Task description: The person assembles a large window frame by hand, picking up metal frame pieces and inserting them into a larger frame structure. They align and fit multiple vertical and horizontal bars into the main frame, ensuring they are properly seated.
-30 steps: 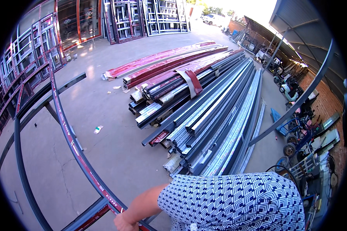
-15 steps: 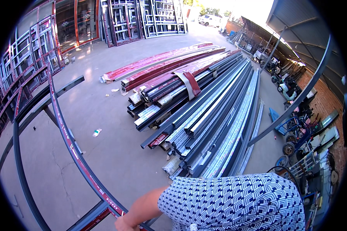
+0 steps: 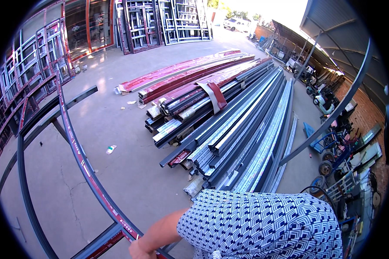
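Observation:
My right hand (image 3: pixel 141 251) is at the lower edge, reached across to the left from a blue-and-white patterned sleeve (image 3: pixel 263 222). Its fingers are curled into a fist over a joint of a dark metal frame (image 3: pixel 90 172). The picture's edge cuts the hand off, so what it grips is hidden. Red printed film covers the long rail, and a crossbar (image 3: pixel 103 241) meets it just left of the hand. A small white mark shows on the rail beside the knuckles. My left hand is out of view.
A long stack of metal profiles (image 3: pixel 246 142), some in red film (image 3: pixel 181 71), lies on the concrete ahead. Finished frames (image 3: pixel 138 26) lean at the back left. A slanting post (image 3: pixel 333 116), a blue cart (image 3: pixel 317 140) and scooters line the right side.
The view has shifted slightly, so the scene sits a little lower and further right. My right hand stays at the same joint of the frame.

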The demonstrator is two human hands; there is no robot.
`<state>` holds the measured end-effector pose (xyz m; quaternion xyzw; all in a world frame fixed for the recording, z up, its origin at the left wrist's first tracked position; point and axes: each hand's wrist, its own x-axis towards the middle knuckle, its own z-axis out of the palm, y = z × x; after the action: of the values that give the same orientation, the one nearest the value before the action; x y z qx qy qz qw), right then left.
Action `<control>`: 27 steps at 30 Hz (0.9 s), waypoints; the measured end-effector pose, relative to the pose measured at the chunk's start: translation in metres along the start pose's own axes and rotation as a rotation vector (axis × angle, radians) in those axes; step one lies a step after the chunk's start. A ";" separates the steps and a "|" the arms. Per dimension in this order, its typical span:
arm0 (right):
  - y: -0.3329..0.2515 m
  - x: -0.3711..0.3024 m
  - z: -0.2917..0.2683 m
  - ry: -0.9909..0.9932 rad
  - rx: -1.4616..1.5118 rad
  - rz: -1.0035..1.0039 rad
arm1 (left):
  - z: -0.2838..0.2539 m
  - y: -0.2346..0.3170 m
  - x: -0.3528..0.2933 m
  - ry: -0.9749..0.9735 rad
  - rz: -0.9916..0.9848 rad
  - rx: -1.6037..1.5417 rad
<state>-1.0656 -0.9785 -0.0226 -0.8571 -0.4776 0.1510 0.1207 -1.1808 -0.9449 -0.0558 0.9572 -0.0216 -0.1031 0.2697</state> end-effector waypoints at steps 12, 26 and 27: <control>0.002 -0.029 -0.026 -0.042 0.042 0.046 | -0.071 -0.085 -0.168 -0.005 -0.401 -0.014; 0.000 -0.020 -0.038 -0.324 0.062 0.003 | -0.066 -0.081 -0.206 0.124 -0.493 -0.031; 0.000 -0.020 -0.039 -0.326 0.066 -0.001 | -0.067 -0.080 -0.216 0.148 -0.501 -0.025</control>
<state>-1.0605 -0.9983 0.0166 -0.8166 -0.4859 0.3036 0.0698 -1.3788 -0.8212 -0.0018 0.9341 0.2372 -0.0966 0.2486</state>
